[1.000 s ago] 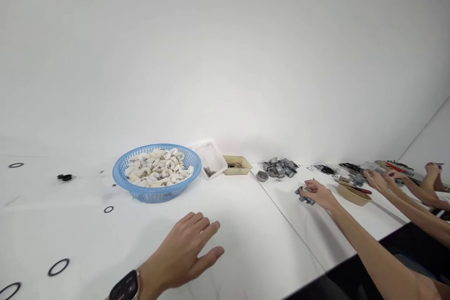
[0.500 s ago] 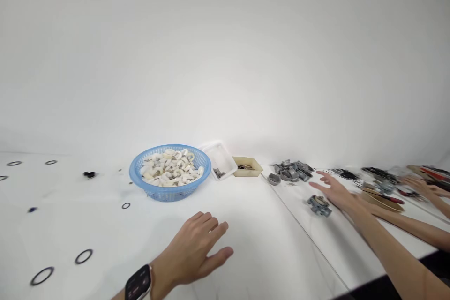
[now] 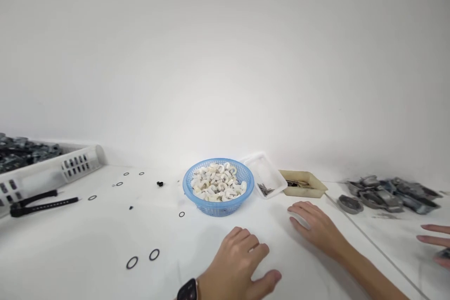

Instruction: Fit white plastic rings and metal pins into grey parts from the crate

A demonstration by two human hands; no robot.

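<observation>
My left hand [image 3: 242, 262], with a dark watch [image 3: 187, 290] on its wrist, is over the white table in front of the blue basket. Its fingers are loosely bent, the thumb apart, and nothing shows in it. Further right, my right hand [image 3: 314, 227] reaches over the table just in front of a cream tray [image 3: 318, 191]; its fingers and thumb are apart and empty. The blue plastic basket [image 3: 218, 209], full of white curved pieces [image 3: 220, 182], stands beyond my left hand. Beside it a white tray [image 3: 260, 168] holds a few small metal pins [image 3: 265, 189].
Grey metal cups [image 3: 381, 199] lie heaped at the right. Another person's hand [image 3: 436, 239] enters at the right edge. Several black rings [image 3: 132, 262] lie on the left. Black-handled pliers [image 3: 45, 206] lie by a white crate [image 3: 52, 176] of dark metal parts.
My view has turned left, bringing the crate and pliers in. My right hand has moved left, away from the metal part on the right, toward my left hand.
</observation>
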